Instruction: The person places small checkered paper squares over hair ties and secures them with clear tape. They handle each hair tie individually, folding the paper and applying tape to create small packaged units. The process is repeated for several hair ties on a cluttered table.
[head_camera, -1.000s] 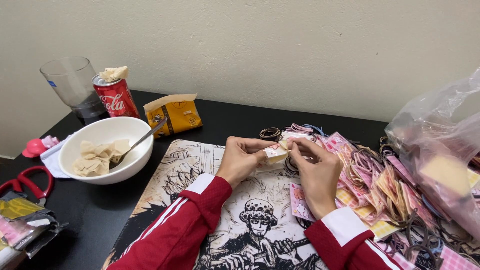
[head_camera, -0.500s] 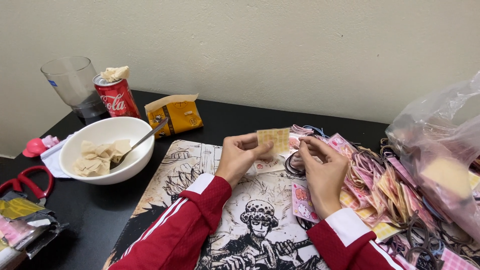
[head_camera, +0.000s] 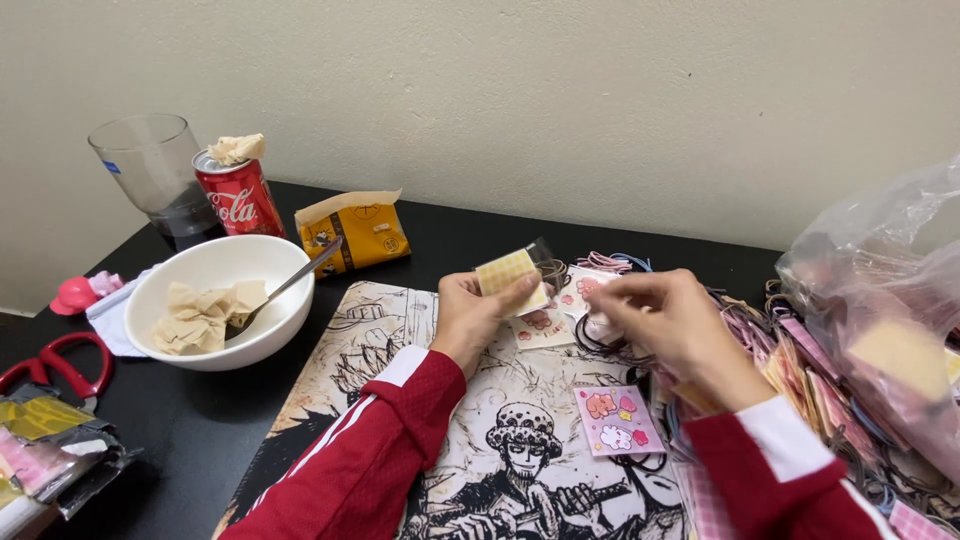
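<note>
My left hand (head_camera: 478, 310) holds up a small yellow checked packet (head_camera: 508, 275) in clear wrap, thumb on its front. My right hand (head_camera: 665, 320) hovers just to the right with its fingers pinched together near the hair ties; what they pinch is too small to tell. Under the hands lie small sticker cards (head_camera: 545, 328) and a pink sticker sheet (head_camera: 617, 418) on a printed cartoon mat (head_camera: 370, 350). Both sleeves are red with white stripes.
A white bowl (head_camera: 190, 275) holds crumpled tissue and a spoon. Behind it stand a red can (head_camera: 239, 198), a glass (head_camera: 152, 170) and a yellow snack packet (head_camera: 355, 235). Red scissors (head_camera: 50, 362) lie at left. Piled pink packets (head_camera: 800, 380) and a plastic bag (head_camera: 885, 300) sit at right.
My left hand has lifted the yellow packet off the pile and holds it upright. My right hand has drawn away to the right, fingers pinched.
</note>
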